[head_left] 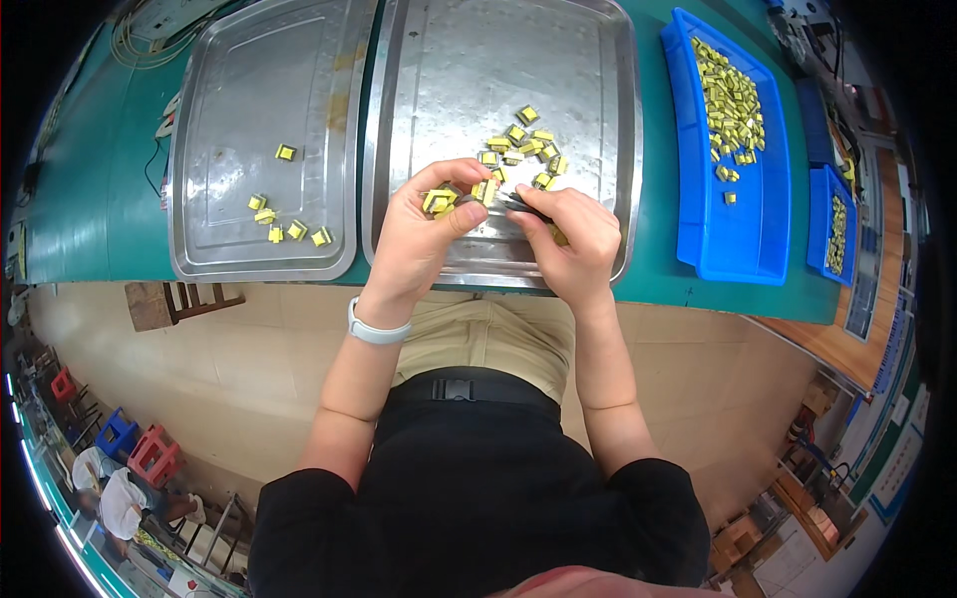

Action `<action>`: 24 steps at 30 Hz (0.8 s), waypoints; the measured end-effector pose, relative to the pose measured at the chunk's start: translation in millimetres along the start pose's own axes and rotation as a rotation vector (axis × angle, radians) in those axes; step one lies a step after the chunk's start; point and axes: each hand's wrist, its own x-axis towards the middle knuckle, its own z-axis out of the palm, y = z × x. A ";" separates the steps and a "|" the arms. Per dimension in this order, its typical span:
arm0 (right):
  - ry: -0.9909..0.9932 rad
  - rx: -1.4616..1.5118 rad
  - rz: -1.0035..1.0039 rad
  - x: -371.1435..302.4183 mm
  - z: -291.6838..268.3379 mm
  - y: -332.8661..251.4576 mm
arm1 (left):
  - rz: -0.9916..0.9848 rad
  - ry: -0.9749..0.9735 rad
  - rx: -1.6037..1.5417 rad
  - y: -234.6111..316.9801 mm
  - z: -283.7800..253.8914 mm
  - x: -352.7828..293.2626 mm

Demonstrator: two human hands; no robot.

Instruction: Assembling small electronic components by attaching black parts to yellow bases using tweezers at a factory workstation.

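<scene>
My left hand (427, 227) is closed over the right-hand metal tray. Between its thumb and fingertips it pinches a small yellow transformer (485, 191), and more of the same yellow parts (439, 201) lie in its curled fingers. Close beside it, my right hand (576, 231) is closed in a pinch on a thin dark tool (518, 203), whose tip points toward the pinched transformer; its exact kind is unclear. Just beyond both hands, several loose yellow transformers (531, 147) are scattered on the metal tray (439, 75).
A second metal tray (264, 85) at the left carries several transformers (297, 230). To the right, a blue bin (733, 239) holds a heap of them, with a smaller blue bin (829, 261) beyond. All stand on a green table (110, 219). Another person (125, 503) sits far lower left.
</scene>
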 end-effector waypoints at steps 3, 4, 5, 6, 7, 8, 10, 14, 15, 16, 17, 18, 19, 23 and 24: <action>0.001 -0.013 0.005 -1.0 -0.4 1.0 | -0.003 -0.005 -0.003 0.1 1.0 0.8; 0.004 -0.006 0.006 -1.1 0.0 1.4 | -0.003 -0.004 -0.002 0.4 0.9 0.7; 0.007 0.000 0.008 -1.2 0.3 1.6 | -0.003 -0.003 -0.012 0.6 0.8 0.5; 0.007 0.001 0.008 -1.0 0.2 1.2 | -0.003 -0.001 -0.023 0.7 0.7 0.3; 0.013 0.005 0.015 -0.3 -0.4 0.4 | -0.004 -0.001 -0.023 0.7 0.5 0.5; 0.019 0.009 0.022 0.1 -0.6 0.0 | 0.002 0.001 -0.009 0.5 0.0 0.7; 0.008 0.004 0.013 0.4 0.5 0.7 | 0.007 0.003 0.004 0.5 -0.3 0.7; -0.004 0.000 -0.002 0.8 0.7 1.0 | -0.009 -0.026 0.039 1.3 0.1 0.2; -0.004 0.001 -0.002 1.0 0.8 1.0 | -0.009 -0.021 0.046 1.5 0.4 0.0; -0.008 -0.003 -0.002 1.0 0.8 1.3 | -0.010 -0.021 0.046 2.7 1.9 0.0; -0.012 -0.006 -0.002 1.1 0.7 1.5 | -0.017 -0.003 0.053 4.9 4.4 -0.1; -0.012 -0.006 -0.002 0.9 0.5 1.3 | -0.024 0.016 0.059 5.9 5.7 -0.2; -0.012 -0.005 0.002 0.7 0.0 0.9 | -0.024 0.015 0.059 5.9 5.6 -0.1; -0.015 0.002 0.007 0.8 -0.5 0.3 | -0.020 0.000 0.042 4.4 3.2 -0.5; -0.015 0.002 0.007 0.7 -0.3 0.2 | -0.011 -0.004 0.047 3.9 2.6 -0.5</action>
